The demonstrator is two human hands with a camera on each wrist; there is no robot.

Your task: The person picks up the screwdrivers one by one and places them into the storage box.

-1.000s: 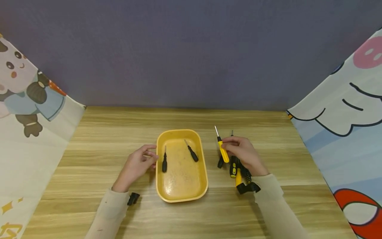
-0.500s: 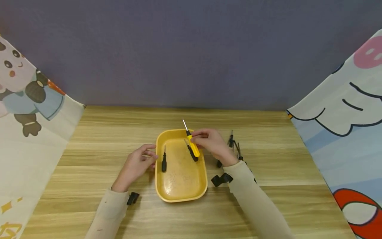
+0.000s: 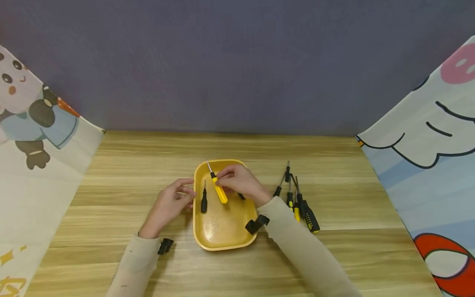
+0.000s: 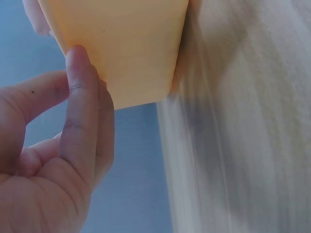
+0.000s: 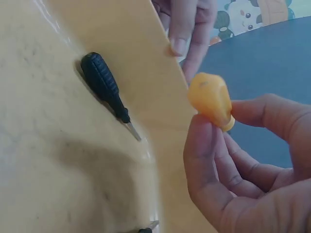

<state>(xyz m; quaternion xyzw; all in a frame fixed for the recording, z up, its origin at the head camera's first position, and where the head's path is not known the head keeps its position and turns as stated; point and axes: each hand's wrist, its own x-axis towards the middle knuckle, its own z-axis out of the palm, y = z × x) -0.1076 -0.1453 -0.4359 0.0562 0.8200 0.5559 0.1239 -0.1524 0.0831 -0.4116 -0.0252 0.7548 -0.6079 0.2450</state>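
Inside the yellow tray (image 3: 226,243) lies a small black-handled screwdriver (image 3: 204,202). The right hand (image 3: 239,181) pinches a yellow-handled screwdriver (image 3: 220,192) between thumb and fingers, holding it above the tray with its tip pointing away. In the right wrist view the end of the yellow handle (image 5: 209,99) shows between the fingertips. Another black screwdriver (image 3: 241,196) in the tray is mostly hidden under the right hand. The left hand (image 3: 172,203) touches the tray's left side. In the left wrist view its fingertips (image 4: 77,58) rest against the outer wall.
Right of the tray, several black and yellow screwdrivers (image 3: 290,200) lie in a loose bunch on the wooden table (image 3: 356,255), partly behind the right forearm. A grey wall (image 3: 237,74) stands behind the table, and cartoon-printed panels (image 3: 438,173) flank it.
The right hand has carried the yellow-handled screwdriver leftward from the bunch to over the tray. The bunch has come into fuller view. The left hand stays at the tray's side.
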